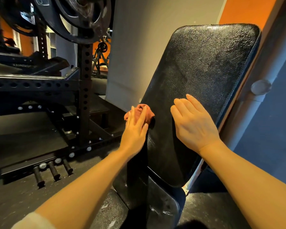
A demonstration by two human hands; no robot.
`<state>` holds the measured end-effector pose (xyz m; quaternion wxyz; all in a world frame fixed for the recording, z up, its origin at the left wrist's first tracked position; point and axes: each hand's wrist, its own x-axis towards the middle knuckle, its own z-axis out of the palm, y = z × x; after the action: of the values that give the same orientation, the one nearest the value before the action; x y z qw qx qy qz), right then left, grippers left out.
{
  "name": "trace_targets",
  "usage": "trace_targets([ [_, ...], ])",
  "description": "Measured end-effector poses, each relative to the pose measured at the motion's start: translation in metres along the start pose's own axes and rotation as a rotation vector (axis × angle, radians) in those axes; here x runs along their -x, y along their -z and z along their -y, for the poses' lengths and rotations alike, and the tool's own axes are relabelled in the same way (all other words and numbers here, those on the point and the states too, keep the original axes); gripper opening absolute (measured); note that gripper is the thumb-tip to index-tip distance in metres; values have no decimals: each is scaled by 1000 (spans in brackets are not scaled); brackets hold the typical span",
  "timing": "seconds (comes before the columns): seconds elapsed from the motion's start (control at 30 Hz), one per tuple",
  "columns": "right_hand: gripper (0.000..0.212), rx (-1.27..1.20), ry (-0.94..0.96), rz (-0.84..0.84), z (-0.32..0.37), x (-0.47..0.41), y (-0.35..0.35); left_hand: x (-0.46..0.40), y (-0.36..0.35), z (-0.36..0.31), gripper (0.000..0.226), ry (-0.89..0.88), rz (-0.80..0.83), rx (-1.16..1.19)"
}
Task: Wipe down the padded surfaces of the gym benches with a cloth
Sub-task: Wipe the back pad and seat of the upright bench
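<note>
Single head-worn wide-angle view, looking forward and down from close range. Tilted black back pad (196, 90) is filling centre-right; both forearms are entering from the bottom edge; rack upright (85, 83) is standing at left.

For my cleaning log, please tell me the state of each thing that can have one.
Black padded backrest: inclined, dusty smears.
Reddish crumpled cloth: bunched at the backrest's left edge.
Left hand: presses the cloth.
Right hand: flat on the backrest.
</note>
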<state>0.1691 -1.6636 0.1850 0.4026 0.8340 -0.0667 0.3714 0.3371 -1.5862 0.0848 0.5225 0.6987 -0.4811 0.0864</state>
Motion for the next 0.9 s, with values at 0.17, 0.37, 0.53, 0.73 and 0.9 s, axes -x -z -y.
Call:
trace_targets([
  [0.17,27,1,4,6,0,0,0,47,-18,-5,64,-325,67,-67],
  [0.37,20,6,16,14,-1,1,-1,4,0,1,59,-29,34,14],
  [0.53,23,7,13,5,0,0,-2,32,-21,-17,53,-215,-2,-13],
  [0.73,20,8,16,-6,-2,1,-3,13,-17,9,53,-254,-86,-60],
  [0.9,25,-17,-2,12,-2,2,-2,-11,7,10,66,68,-372,38],
])
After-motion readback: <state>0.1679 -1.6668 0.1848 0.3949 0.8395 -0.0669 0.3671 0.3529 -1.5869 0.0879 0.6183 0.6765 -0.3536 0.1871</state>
